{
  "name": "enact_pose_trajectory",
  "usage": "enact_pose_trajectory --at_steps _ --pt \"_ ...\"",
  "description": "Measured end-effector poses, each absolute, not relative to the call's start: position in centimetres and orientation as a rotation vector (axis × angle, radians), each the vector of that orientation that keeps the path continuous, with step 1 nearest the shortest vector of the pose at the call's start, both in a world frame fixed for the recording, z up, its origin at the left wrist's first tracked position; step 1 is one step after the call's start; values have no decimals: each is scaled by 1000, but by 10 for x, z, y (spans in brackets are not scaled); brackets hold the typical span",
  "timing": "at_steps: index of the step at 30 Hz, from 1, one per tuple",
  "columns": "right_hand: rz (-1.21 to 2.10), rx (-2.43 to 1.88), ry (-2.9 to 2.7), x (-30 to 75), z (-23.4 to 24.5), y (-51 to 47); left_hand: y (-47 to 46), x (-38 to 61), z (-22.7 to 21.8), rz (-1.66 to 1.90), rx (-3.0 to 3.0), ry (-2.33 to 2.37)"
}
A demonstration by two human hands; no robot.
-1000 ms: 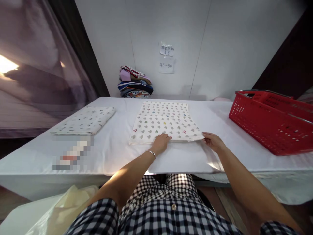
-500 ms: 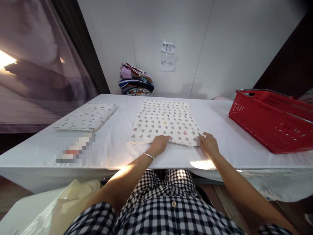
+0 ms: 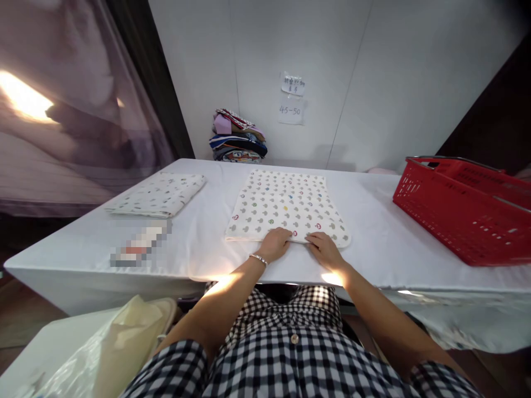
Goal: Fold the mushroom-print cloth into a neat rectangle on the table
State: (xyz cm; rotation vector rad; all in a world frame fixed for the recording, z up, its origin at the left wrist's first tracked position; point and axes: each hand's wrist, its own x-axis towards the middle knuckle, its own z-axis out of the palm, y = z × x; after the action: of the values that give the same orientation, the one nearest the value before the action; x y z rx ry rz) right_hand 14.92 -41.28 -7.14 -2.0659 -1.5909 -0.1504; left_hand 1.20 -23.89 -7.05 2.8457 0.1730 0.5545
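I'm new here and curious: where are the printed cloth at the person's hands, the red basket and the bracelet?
Printed cloth [image 3: 288,200], head view: middle of its upper face.
Red basket [image 3: 454,213], head view: its side wall.
Bracelet [image 3: 259,258], head view: its band.

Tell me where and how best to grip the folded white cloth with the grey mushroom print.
Probably grip the folded white cloth by its near edge, from the near side, one hand toward each corner: it lies flat and wide, and layers show along that edge.
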Motion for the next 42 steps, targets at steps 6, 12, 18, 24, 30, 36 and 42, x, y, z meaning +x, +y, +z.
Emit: enact_pose_trajectory --at_steps 6,12,18,24,30,36,42 --pt "-164 -1972 -1590 148 -71 -415 -239 10 -69 599 2799 99" --pt "-239 -1936 -1590 150 -77 -413 -238 13 -71 650 2809 49" --pt "-339 -1914 -1643 149 -78 -413 -239 13 -71 623 2885 50" --pt "-308 -1933 -1734 150 -78 -413 -243 7 -67 565 2933 74" --pt "-300 -1978 -1744 146 -74 -415 -243 2 -66 521 2907 33" --pt "-314 -2039 -1768 148 -76 -413 -243 4 -65 511 2881 85" --pt "-284 -2119 -1807 155 -75 -407 -244 6 -65 536 2850 130"
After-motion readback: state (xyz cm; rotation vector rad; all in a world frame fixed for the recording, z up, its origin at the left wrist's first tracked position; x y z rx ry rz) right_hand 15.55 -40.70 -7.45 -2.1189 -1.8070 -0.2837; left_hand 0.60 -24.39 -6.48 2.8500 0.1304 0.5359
